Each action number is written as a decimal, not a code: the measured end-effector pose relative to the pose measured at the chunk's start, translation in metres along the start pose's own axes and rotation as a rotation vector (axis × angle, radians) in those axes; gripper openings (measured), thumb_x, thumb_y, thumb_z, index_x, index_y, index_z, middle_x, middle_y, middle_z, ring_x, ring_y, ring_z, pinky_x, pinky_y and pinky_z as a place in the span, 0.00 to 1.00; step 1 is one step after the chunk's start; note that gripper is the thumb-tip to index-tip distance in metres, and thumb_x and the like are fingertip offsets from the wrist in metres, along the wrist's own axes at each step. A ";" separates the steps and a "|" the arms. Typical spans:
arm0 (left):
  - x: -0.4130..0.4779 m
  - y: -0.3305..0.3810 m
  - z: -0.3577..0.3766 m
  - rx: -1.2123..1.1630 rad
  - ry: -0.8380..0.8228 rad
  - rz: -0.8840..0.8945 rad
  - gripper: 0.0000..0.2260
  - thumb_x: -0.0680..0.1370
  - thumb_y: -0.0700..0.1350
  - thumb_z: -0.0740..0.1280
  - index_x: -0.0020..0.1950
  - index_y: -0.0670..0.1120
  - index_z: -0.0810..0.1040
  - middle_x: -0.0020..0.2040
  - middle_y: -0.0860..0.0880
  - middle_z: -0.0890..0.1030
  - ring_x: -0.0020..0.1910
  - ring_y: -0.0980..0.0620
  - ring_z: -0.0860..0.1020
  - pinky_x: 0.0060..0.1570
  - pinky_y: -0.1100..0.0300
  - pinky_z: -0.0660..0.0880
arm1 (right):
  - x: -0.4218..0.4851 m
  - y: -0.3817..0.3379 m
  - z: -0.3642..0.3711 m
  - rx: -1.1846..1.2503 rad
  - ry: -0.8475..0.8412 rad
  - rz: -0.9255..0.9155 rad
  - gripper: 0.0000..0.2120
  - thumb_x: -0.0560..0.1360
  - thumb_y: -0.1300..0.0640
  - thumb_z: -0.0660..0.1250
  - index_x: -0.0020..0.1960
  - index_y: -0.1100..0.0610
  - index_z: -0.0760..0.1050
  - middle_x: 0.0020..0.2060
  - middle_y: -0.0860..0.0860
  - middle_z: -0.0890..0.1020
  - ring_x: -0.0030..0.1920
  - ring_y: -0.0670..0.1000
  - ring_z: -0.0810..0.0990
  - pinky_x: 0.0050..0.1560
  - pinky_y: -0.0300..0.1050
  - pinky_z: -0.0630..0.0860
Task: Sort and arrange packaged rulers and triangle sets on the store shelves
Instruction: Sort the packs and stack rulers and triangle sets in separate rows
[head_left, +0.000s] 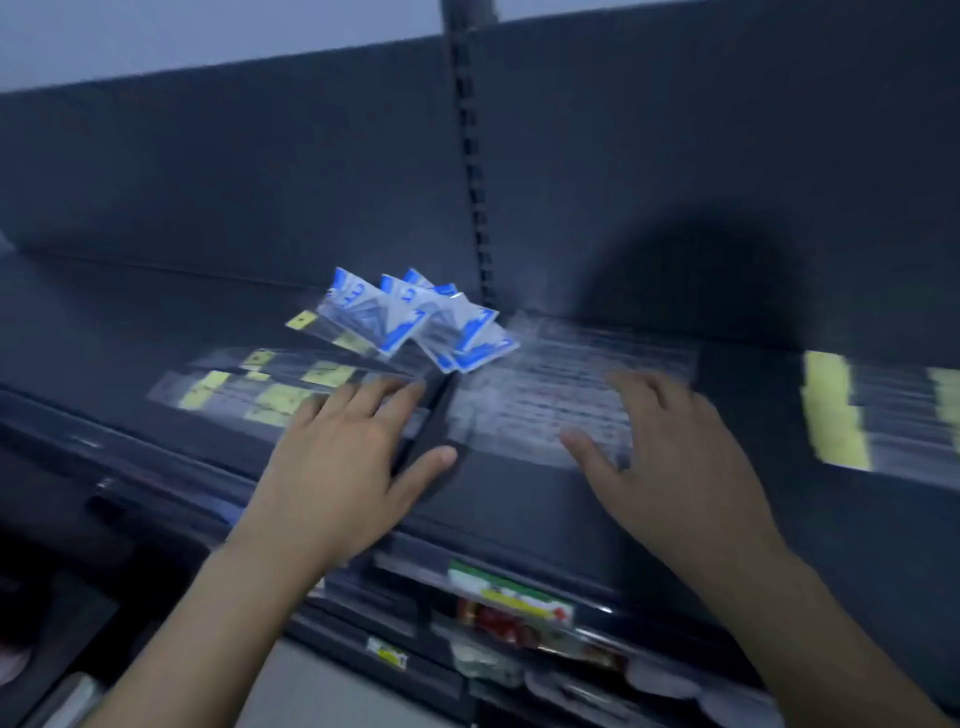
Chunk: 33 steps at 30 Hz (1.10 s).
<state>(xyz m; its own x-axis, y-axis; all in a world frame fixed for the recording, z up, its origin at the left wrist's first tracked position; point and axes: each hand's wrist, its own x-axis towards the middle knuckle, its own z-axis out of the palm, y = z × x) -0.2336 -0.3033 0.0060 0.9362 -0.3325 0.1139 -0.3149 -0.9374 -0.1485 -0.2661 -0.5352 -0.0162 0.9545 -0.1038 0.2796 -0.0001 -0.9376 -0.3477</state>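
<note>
On the shelf (519, 499), toward its back edge, about four blue triangle packs (415, 322) are heaped; blur prevents a sure count. Two hands are spread flat, fingers straight: the left hand (343, 457) is laid on yellow-tagged ruler packs (270, 389), the right hand (675, 452) on clear ruler packs (561, 374).
</note>
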 end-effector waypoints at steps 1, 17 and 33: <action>-0.006 -0.026 0.005 0.003 -0.006 -0.006 0.40 0.70 0.70 0.36 0.75 0.54 0.61 0.73 0.54 0.66 0.70 0.51 0.66 0.66 0.54 0.62 | 0.004 -0.023 0.012 0.009 -0.007 -0.007 0.30 0.74 0.37 0.58 0.71 0.52 0.64 0.67 0.51 0.70 0.63 0.56 0.69 0.60 0.48 0.67; 0.075 -0.219 0.052 0.020 -0.016 0.106 0.30 0.77 0.66 0.50 0.75 0.52 0.59 0.72 0.54 0.66 0.69 0.51 0.66 0.64 0.55 0.61 | 0.089 -0.171 0.086 -0.024 -0.084 0.029 0.30 0.74 0.36 0.59 0.72 0.49 0.61 0.69 0.49 0.68 0.66 0.53 0.67 0.59 0.46 0.68; 0.213 -0.245 0.079 -0.094 -0.032 0.347 0.24 0.78 0.60 0.58 0.72 0.52 0.65 0.68 0.52 0.72 0.65 0.49 0.70 0.63 0.55 0.64 | 0.219 -0.176 0.164 -0.197 -0.207 0.196 0.30 0.68 0.33 0.65 0.61 0.53 0.71 0.58 0.51 0.74 0.62 0.54 0.69 0.64 0.51 0.58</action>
<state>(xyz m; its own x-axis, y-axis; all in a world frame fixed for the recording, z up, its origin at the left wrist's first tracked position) 0.0550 -0.1362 -0.0108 0.7750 -0.6305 0.0420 -0.6263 -0.7753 -0.0817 -0.0078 -0.3382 -0.0401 0.9709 -0.2378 0.0296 -0.2280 -0.9546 -0.1919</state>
